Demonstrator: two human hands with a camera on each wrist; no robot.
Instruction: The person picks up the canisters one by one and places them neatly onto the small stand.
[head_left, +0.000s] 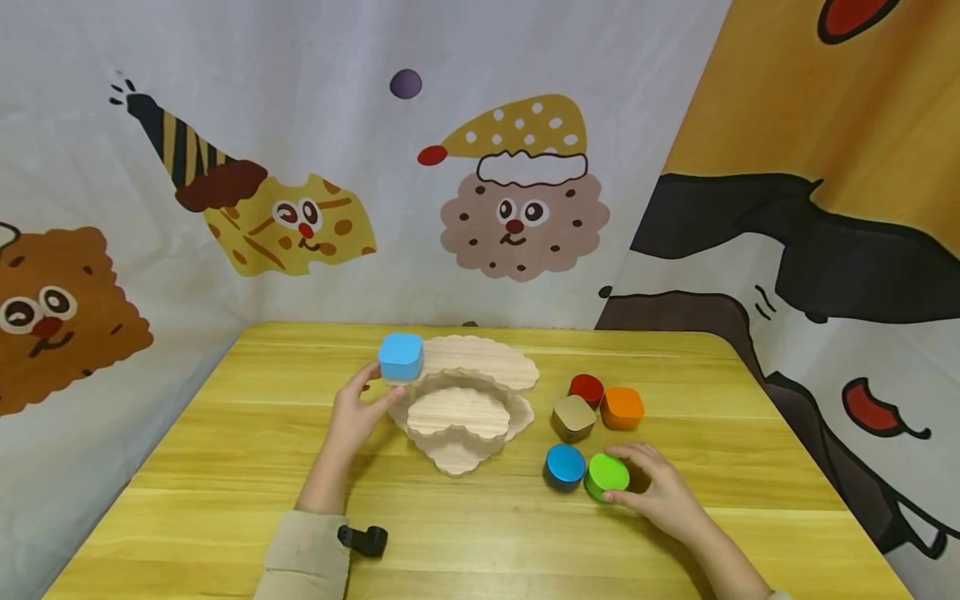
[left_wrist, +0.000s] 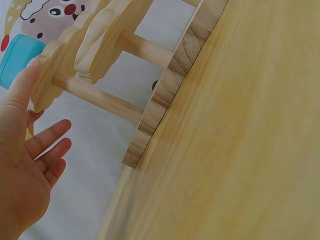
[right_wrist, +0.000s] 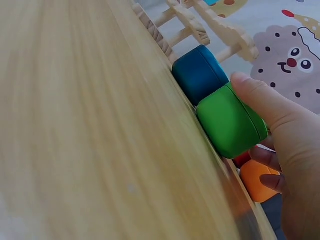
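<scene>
At the left end of the top tier of a pale wooden scalloped stand [head_left: 480, 358] sits a light blue rounded block [head_left: 401, 354]. My left hand [head_left: 357, 417] pinches this block, thumb at its near lower edge; the index fingertip is partly hidden behind it. The other left fingers spread loosely in the left wrist view. On the table, my right hand [head_left: 660, 492] grips a bright green block [head_left: 607, 475] between thumb and index finger. A darker blue block [head_left: 564, 467] stands right beside the green one, on its left.
Behind the green block stand an orange block [head_left: 622, 407], a dark red block [head_left: 587, 389] and a tan block [head_left: 573, 418], close together. Posts [left_wrist: 97, 97] join the stand's tiers. A patterned curtain [head_left: 300, 75] hangs behind the wooden table [head_left: 465, 542].
</scene>
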